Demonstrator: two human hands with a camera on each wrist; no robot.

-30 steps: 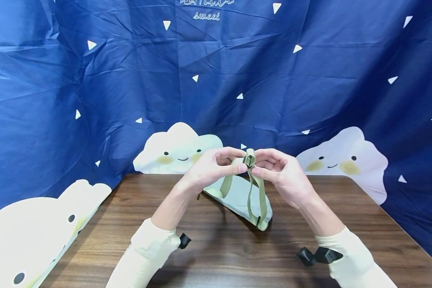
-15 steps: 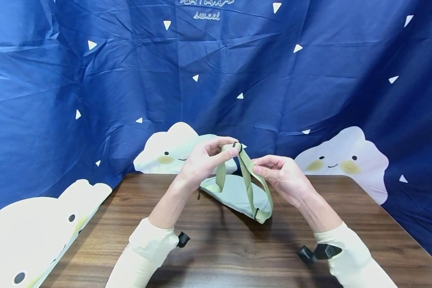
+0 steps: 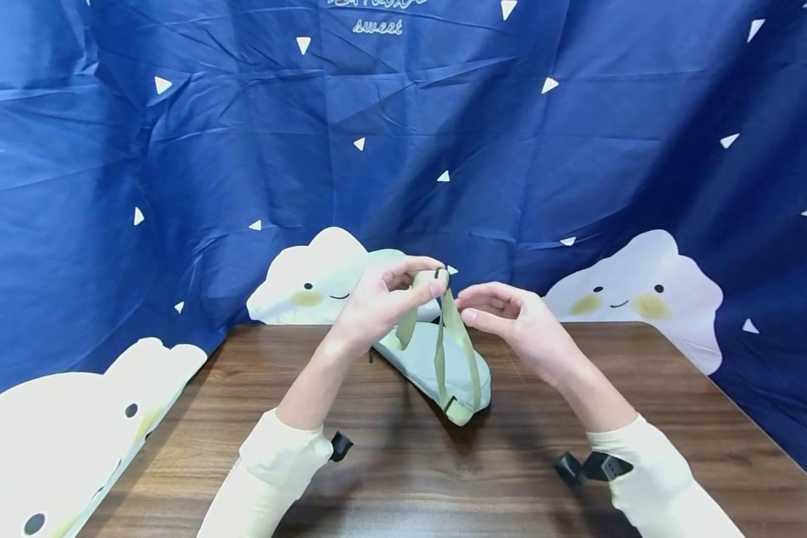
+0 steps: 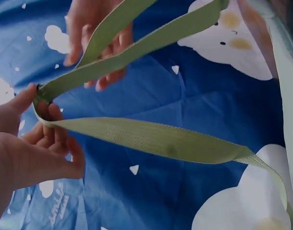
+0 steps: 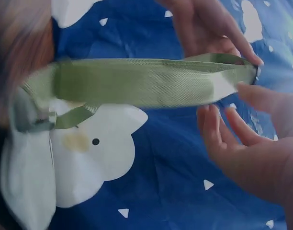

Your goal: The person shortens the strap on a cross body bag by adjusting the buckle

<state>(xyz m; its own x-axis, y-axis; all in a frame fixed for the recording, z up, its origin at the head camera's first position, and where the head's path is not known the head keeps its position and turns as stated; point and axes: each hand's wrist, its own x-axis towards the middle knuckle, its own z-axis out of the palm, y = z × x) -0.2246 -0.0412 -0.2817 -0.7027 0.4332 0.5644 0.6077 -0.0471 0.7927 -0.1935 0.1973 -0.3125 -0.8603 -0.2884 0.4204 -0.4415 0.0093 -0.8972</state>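
A pale grey-green bag (image 3: 413, 359), shaped like a waist bag, hangs tilted from its light green webbing strap (image 4: 175, 141). My left hand (image 3: 373, 306) pinches the top of the strap between thumb and fingers, at a black slider (image 3: 447, 278). Just right of the strap, my right hand (image 3: 521, 329) has loosely bent fingers and a spread thumb, with nothing gripped between them. In the right wrist view the strap (image 5: 137, 81) crosses in front, and the right fingers (image 5: 211, 127) lie close to it; whether they touch cannot be told.
Below the bag lies a brown wood-grain table (image 3: 403, 478). A blue curtain (image 3: 242, 149) with white triangles and cloud faces hangs behind it. Black camera mounts sit on both wrists, the right one (image 3: 595, 467) near the sleeve cuff.
Half a second ago the right hand pinched the strap loop and drew it rightward; now it has let go and moved slightly left. The bag's near end swung left. The left hand kept its hold.
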